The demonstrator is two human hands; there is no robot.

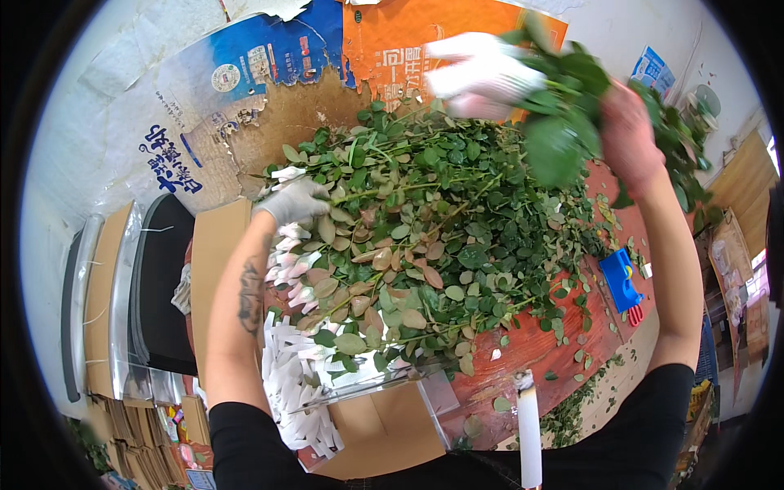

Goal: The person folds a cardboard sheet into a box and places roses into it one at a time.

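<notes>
left hand (294, 202), gloved, rests with fingers curled on the pale buds (287, 265) at the left edge of the stem pile (425, 229) on the red worktop (539, 347). right hand (629, 131) is raised, fingers clamped on a leafy stem (559, 122).

We look down from one head-worn fisheye camera, close over the table (563, 343). Edges bend at the rim (no second view).
</notes>
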